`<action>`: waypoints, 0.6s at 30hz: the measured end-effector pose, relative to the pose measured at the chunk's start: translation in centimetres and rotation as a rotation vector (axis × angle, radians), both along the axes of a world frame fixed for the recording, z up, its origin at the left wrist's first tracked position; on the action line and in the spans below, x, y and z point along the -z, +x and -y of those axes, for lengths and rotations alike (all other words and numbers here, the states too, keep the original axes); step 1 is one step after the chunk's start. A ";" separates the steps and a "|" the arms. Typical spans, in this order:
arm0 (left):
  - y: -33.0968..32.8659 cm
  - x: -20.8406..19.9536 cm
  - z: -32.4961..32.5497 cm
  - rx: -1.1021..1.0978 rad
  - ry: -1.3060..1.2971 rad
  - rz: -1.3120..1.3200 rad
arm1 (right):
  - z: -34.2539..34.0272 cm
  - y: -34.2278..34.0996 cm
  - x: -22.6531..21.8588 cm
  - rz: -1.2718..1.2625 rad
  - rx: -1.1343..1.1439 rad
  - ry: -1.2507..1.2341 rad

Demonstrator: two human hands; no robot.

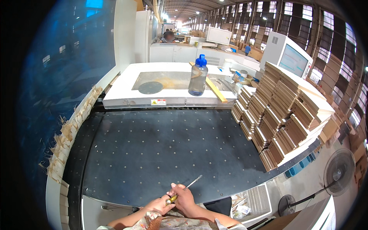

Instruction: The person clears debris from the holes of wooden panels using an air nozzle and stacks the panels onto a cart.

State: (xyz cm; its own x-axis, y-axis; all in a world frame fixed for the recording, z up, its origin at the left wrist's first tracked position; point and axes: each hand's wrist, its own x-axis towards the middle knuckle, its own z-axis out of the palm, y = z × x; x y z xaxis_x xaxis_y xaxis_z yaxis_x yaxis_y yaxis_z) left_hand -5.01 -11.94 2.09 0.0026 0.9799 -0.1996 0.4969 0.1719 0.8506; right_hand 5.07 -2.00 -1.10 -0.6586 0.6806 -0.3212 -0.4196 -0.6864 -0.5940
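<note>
Both my hands are together at the near edge of a dark machine bed (pixel 153 134) dotted with small studs. Between them is a screwdriver (pixel 193 181) with a yellowish handle, its thin metal shaft pointing up and to the right over the bed. My right hand (pixel 184 197) is closed round the handle near the shaft. My left hand (pixel 159 205) has its fingers closed about the handle's butt end. Parts of the handle are hidden by the fingers.
Tall stacks of cut boards (pixel 283 115) line the bed's right side. Beyond the bed, a white ledge (pixel 128 73) carries a blue-capped water bottle (pixel 197 76) and a yellow strip (pixel 216 90). A blue panel (pixel 73 57) rises at left; a fan (pixel 339 172) stands at right.
</note>
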 end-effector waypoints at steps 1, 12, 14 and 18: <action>0.2 -1.9 -0.3 -0.037 -0.174 -0.185 | -0.3 -0.1 0.4 -0.012 0.055 -0.043; 1.6 -0.4 -0.7 -0.147 -0.125 -0.637 | -1.3 -1.9 -2.0 0.097 0.097 -0.134; 1.6 -0.7 -0.6 -0.143 -0.123 -0.600 | -1.2 -1.9 -2.5 0.068 0.098 -0.096; 0.2 -1.3 -0.5 -0.083 -0.168 -0.301 | -1.0 -1.1 -3.4 -0.035 0.035 -0.065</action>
State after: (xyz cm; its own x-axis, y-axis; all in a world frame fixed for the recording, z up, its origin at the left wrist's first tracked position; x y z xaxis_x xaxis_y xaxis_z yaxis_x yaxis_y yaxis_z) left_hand -4.79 -11.46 3.36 -0.1590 0.9276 -0.3380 0.6994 0.3475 0.6246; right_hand 4.01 -0.95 2.25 -0.6461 0.6820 -0.3427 -0.4636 -0.7074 -0.5336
